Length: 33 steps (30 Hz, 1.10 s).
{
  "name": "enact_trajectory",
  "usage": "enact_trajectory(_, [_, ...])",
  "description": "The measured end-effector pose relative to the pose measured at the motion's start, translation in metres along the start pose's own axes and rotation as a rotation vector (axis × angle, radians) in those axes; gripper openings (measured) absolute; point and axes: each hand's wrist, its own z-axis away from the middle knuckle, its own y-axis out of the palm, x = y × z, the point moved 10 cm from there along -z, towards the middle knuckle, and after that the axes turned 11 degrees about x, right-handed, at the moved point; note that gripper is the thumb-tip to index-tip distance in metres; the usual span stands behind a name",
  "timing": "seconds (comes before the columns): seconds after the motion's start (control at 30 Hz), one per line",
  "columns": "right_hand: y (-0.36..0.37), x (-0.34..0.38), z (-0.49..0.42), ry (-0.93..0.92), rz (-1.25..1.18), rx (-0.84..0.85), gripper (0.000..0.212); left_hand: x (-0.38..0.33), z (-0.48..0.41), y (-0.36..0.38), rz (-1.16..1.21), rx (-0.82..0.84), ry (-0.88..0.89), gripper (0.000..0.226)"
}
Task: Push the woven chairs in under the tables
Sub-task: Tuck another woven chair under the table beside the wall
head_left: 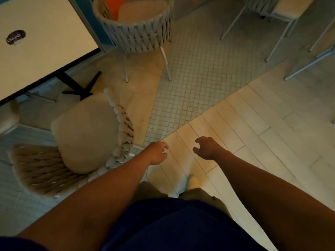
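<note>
A woven chair with a beige cushion stands below me at the left, its seat partly under the white table. A second woven chair stands further off, beside the table's far corner. My left hand hangs just right of the near chair's woven backrest, fingers loosely curled, holding nothing. My right hand hovers over the floor, apart from any chair, fingers also loosely curled and empty.
The table has a black cross-shaped base and a dark round sticker. More chairs with thin white legs stand at the top right. The floor is small square tiles and pale planks. My shoe shows below.
</note>
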Motion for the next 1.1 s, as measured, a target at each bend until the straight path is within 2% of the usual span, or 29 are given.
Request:
enact_trajectory(0.3, [-0.100,-0.002,-0.064,-0.058,0.139,0.017,0.061,-0.029,-0.049,-0.064,0.057,-0.052,-0.014,0.046])
enact_trajectory(0.77, [-0.302,0.039,-0.202,-0.117,0.147,0.072,0.061,-0.053,-0.160,-0.279,0.144,-0.105,-0.079,0.045])
enact_trajectory(1.1, [-0.447,0.043,-0.297,-0.199,0.221,0.138,0.063,-0.086,-0.233,-0.388,0.272,-0.153,-0.165,0.045])
